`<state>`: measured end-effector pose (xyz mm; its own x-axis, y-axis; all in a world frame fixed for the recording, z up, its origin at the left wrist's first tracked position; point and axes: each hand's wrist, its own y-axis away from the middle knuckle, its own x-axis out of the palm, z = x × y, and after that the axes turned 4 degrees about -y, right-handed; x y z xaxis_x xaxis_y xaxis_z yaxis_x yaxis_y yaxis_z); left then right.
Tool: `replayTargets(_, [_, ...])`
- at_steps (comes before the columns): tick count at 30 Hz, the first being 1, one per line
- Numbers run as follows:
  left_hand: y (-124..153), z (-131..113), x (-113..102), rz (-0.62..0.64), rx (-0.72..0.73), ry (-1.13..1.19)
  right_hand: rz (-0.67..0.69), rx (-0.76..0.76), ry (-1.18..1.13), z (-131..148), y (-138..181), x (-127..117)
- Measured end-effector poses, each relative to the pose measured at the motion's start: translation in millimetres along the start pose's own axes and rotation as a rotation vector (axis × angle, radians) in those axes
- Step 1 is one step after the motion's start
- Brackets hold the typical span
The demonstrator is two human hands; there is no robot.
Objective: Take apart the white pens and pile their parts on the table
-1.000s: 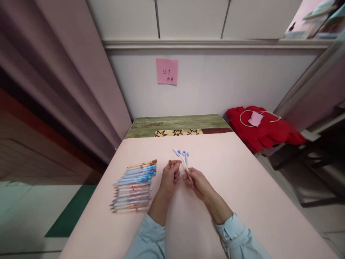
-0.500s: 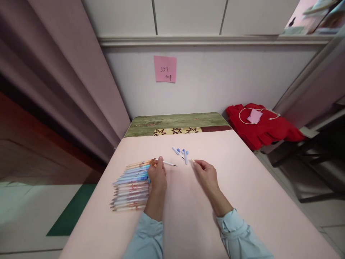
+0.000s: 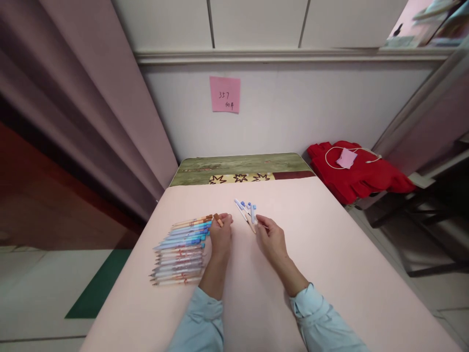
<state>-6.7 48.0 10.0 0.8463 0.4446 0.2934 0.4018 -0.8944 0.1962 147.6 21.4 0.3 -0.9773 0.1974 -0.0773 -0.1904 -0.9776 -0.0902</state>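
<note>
Compared with the frame 0.5 s earlier, we note that the left hand [image 3: 221,236] has lifted off the row of pens [image 3: 182,249] and now pinches a small brown cap [image 3: 218,219] between thumb and fingertips, just beside the row's far end; the white pen that lay by that hand is no longer there; the right hand [image 3: 271,238] has drawn closer to the small cluster of pens and caps [image 3: 246,210].

We observe the left hand curled, palm down, fingers closed on the brown cap; the right hand is half closed, its fingertips at the near end of a pale pen [image 3: 250,224] in the cluster; we cannot tell whether it grips or only touches it; both forearms wear light blue sleeves [image 3: 200,325].

The work lies on a pink table [image 3: 330,264]; a green patterned mat [image 3: 242,170] adjoins its far edge; a pink note [image 3: 224,94] sticks to the wall; a red garment [image 3: 361,173] lies to the right; a curtain [image 3: 91,98] hangs to the left.
</note>
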Motion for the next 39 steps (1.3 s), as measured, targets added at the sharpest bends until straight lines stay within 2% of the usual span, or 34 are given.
replayTargets(3, [6,0,4,0.062,-0.034,0.103,-0.065,0.047,-0.042,2,1,-4])
replayTargets(6, [15,3,8,0.181,-0.115,0.246,-0.076,0.099,-0.138,4,4,-3])
replayTargets(9, [24,4,12,0.297,-0.173,0.346,0.005,0.093,-0.139,9,9,1])
replayTargets(13, [33,4,16,0.386,-0.284,0.386,0.166,0.025,-0.081,16,17,5])
replayTargets(18, [40,2,18,0.469,-0.378,0.284,0.279,0.181,-0.303,17,19,11])
replayTargets(25, [34,-4,13,0.443,-0.304,0.275,0.27,0.35,-0.459,13,14,11])
replayTargets(31, [31,-4,11,0.471,-0.312,0.214,0.389,0.49,-0.601,20,15,7])
replayTargets(35, [32,-4,12,0.469,-0.285,0.219,0.435,0.513,-0.674,22,15,5])
replayTargets(39, [29,-4,10,0.44,-0.246,0.26,0.415,0.505,-0.619,21,16,5])
